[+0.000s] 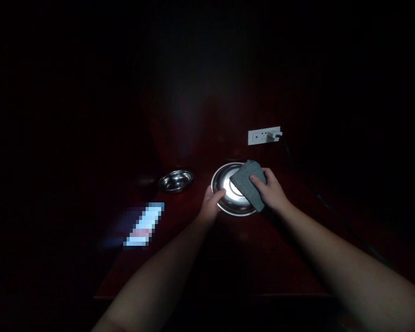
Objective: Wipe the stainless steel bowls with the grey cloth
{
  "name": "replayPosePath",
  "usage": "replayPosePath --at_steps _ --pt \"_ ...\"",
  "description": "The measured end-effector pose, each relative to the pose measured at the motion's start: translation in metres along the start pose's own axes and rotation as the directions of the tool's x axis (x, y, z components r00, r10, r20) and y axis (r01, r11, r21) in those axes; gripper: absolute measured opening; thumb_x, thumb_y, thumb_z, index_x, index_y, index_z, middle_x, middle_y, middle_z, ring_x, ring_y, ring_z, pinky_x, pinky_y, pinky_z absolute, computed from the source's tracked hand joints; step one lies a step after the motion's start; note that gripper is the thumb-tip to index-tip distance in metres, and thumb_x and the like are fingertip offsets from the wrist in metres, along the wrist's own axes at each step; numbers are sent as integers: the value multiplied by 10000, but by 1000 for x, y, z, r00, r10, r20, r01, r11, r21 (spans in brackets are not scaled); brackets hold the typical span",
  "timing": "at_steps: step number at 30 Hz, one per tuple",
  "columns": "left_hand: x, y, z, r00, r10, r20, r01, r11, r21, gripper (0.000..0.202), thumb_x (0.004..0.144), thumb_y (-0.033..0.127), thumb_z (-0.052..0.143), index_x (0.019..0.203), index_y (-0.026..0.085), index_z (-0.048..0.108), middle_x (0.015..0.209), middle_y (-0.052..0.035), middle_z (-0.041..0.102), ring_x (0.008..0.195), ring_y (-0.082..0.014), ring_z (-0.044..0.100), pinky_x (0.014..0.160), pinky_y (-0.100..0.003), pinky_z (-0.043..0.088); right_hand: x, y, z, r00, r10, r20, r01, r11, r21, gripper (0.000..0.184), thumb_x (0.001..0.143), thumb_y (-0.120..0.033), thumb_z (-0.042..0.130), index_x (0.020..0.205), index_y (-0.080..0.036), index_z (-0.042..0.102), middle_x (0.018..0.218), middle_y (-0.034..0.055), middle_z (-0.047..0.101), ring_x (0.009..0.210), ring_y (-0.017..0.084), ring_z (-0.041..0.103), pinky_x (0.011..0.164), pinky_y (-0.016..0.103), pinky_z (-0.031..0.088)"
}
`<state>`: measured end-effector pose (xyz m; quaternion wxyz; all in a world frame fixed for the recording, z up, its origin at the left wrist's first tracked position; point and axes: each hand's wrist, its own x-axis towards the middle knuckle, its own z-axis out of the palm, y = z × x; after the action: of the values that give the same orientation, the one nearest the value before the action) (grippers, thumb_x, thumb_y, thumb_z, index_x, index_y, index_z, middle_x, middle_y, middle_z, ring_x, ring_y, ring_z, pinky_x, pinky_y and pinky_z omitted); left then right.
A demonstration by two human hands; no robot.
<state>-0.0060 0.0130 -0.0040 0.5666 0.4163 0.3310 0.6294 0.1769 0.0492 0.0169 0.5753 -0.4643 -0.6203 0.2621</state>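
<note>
A shiny metal bowl [228,203] with a pale rim is tilted toward me above the dark red table. My left hand [211,205] grips its lower left edge, thumb over the rim and the other fingers behind. My right hand [271,190] is closed on a folded grey-green cloth [247,182], with the thumb on top of it. The cloth covers the bowl's right side and hides that part of the rim. Whether the right fingers also touch the bowl is hidden.
A second metal bowl [176,180] stands on the table [249,263] to the left. Nearer me lies a bright, pixelated screen [145,226]. At the back is a white wall socket [261,136] with a plug [275,134] and a dark cable [335,214] running right. Surroundings are very dark.
</note>
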Motion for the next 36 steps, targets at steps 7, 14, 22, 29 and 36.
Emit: replayPosePath --at_steps 7,14,22,29,36 --pt "1 1 4 999 -10 -45 10 1000 -13 419 658 287 692 1025 192 515 972 -43 632 840 -184 622 781 -373 497 0 1 1 997 -24 -76 24 1000 -2 534 669 -581 600 1036 -207 501 974 59 584 853 219 552 757 372 445" --pt "-8 5 11 983 -180 30 182 979 -95 342 687 289 678 960 185 500 892 -48 627 785 -161 631 779 -393 511 2 2 2 975 13 -220 -6 1000 31 560 650 -571 624 1044 -195 494 999 69 583 868 220 559 766 367 444" --pt "-9 0 7 989 -142 40 136 983 125 541 638 291 721 1104 234 452 1090 -83 596 908 -207 620 757 -392 523 1 2 2 989 1 -151 5 999 43 514 672 -589 588 1004 -206 503 939 49 594 841 214 564 748 369 450" --pt "-7 1 5 993 -106 59 101 991 83 483 648 284 709 1069 227 479 1128 -84 588 936 -225 617 761 -411 527 1 3 3 993 4 -122 1 999 41 517 663 -590 596 1004 -213 501 937 53 600 842 222 572 744 377 459" --pt "-6 2 5 992 -109 66 104 992 64 508 661 274 691 1112 226 462 1130 -89 586 953 -236 612 776 -447 524 0 1 2 994 23 -103 -20 999 29 514 663 -587 599 997 -210 501 932 54 601 825 217 570 743 372 457"
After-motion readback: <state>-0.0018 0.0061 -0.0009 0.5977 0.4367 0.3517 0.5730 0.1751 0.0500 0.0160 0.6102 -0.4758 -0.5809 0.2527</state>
